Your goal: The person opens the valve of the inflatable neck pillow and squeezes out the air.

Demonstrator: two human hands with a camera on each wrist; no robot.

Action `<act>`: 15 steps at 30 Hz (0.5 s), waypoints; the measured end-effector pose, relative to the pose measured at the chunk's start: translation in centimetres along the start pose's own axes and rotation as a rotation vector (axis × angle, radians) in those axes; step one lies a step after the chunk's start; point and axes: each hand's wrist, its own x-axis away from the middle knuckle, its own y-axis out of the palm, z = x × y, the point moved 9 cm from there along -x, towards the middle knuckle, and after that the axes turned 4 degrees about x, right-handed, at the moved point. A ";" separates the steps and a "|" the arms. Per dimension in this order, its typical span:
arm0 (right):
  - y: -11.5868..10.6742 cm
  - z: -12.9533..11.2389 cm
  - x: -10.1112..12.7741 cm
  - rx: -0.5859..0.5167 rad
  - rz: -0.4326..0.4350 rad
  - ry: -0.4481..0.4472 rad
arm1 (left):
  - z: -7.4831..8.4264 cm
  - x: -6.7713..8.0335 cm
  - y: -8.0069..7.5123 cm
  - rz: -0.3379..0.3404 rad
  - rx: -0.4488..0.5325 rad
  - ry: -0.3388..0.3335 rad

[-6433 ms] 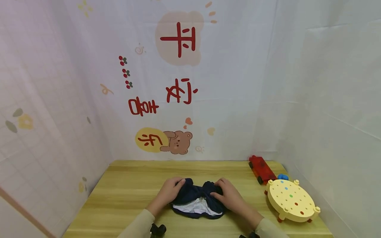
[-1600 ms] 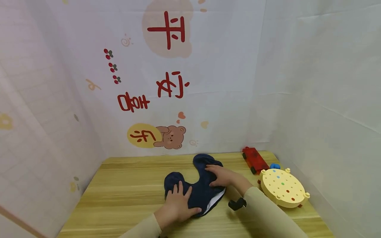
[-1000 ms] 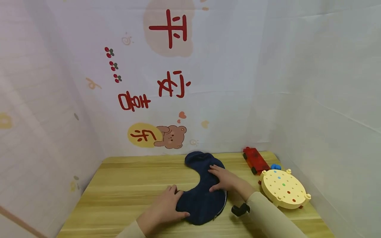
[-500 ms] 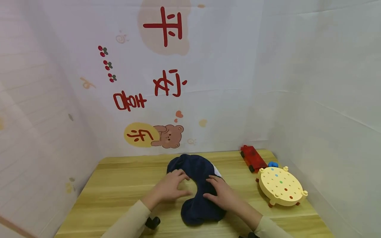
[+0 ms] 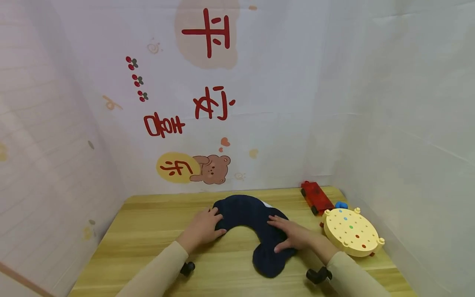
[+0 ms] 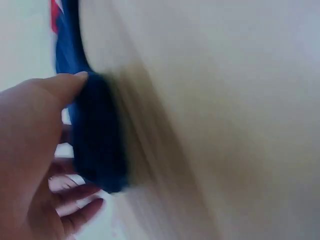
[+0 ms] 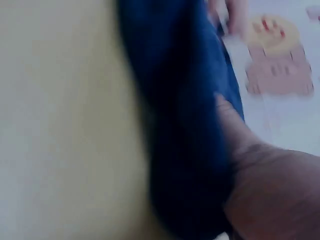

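A navy blue U-shaped neck pillow [image 5: 243, 209] lies on the wooden table, curving from the far left round to the near right. A sliver of white shows at its far edge. My left hand [image 5: 201, 229] holds the pillow's left end; in the left wrist view the thumb [image 6: 70, 86] is on one side and the fingers [image 6: 80, 195] reach behind the blue end [image 6: 100, 135]. My right hand [image 5: 295, 236] rests on the pillow's right bend with fingers fairly straight and thumb spread. The right wrist view is blurred, with the thumb side [image 7: 235, 120] against the fabric [image 7: 185, 115].
To the right stands a round pale yellow toy stool [image 5: 351, 232] with pegs and coloured dots. Behind it are a small blue piece [image 5: 341, 205] and a red toy car [image 5: 317, 198]. Printed white cloth [image 5: 274, 123] hangs around the table's [image 5: 156, 218] back and sides.
Earlier the pillow was bunched with its white inside showing. It has since been spread and turned, its opening now facing the near left. My left hand moved from its inner curve onto the left end.
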 end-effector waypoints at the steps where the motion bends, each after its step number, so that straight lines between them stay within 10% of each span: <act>1: -0.8 0.8 -0.2 0.022 -0.006 0.014 | 0.6 0.7 -0.3 0.000 -0.007 0.002; 6: -3.9 1.0 -1.2 0.205 0.084 0.028 | 2.9 3.2 -1.8 0.044 0.058 0.045; 10: -3.0 -1.4 -1.8 0.227 0.164 -0.025 | 2.9 2.3 -2.3 0.143 0.204 0.061; 15: -0.2 -1.0 -2.8 0.133 0.150 0.006 | 2.2 0.5 0.7 -0.031 0.253 0.077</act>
